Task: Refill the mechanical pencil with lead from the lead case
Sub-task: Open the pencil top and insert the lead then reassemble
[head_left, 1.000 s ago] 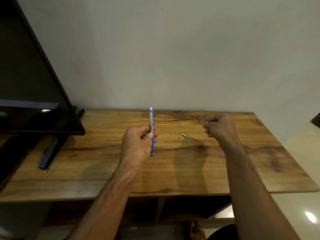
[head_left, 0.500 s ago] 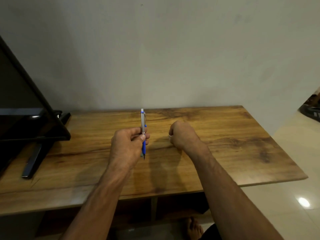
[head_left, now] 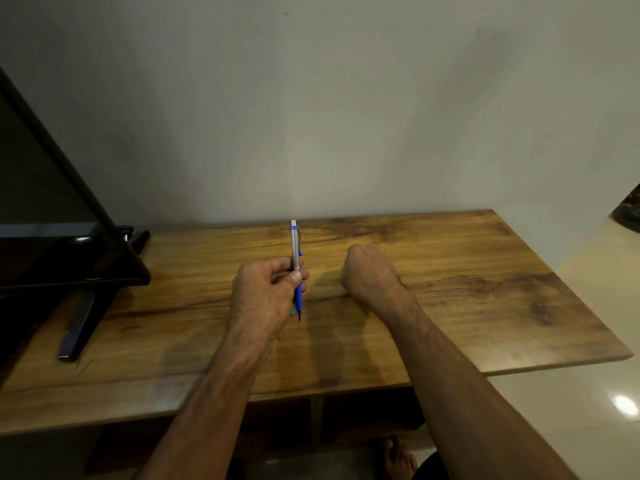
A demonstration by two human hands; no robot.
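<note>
My left hand (head_left: 266, 296) is shut on the mechanical pencil (head_left: 295, 247) and holds it upright over the middle of the wooden table (head_left: 485, 306). The pencil has a silver barrel, a blue grip and its tip pointing down. My right hand (head_left: 370, 271) is curled into a fist just right of the pencil, knuckles down on the table top. Its fingers and whatever lies under it are hidden. No lead case shows in view.
A black TV screen (head_left: 52, 220) stands at the left of the table on a dark stand leg (head_left: 78, 327). A plain wall rises behind the table. The table's right edge borders a tiled floor (head_left: 588, 393). A bare foot (head_left: 398, 459) shows below the front edge.
My right hand came down and leftward from the air onto the spot where two small metal pieces lay; they are now covered. My left hand kept the pencil upright.
</note>
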